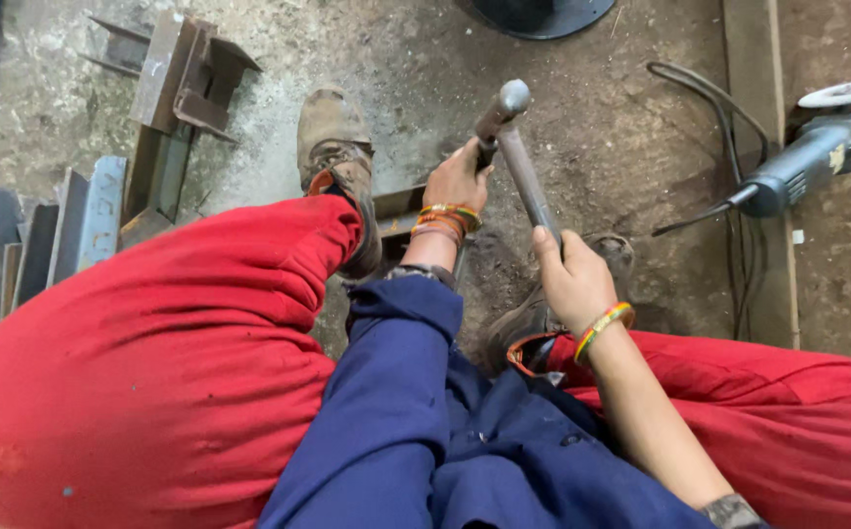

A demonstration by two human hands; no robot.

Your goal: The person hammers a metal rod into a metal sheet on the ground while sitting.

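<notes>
My right hand (570, 279) grips the grey handle of a hammer (525, 176), whose round steel head (504, 103) is raised over the floor. My left hand (457, 178), with bangles at the wrist, is closed around a short dark tool just under the hammer head; most of that tool is hidden by my fingers. Below my left wrist lies a rusty steel piece (396, 211), pinned under my left boot (335, 147). My right boot (614, 253) is beside the hammer handle. I squat in red trousers and blue sleeves.
An angle grinder (807, 157) with its disc and black cable lies on the concrete at the right. Steel channel offcuts (186, 73) and several upright flat plates (63, 225) stand at the left. A dark round base (543, 12) sits at the top edge.
</notes>
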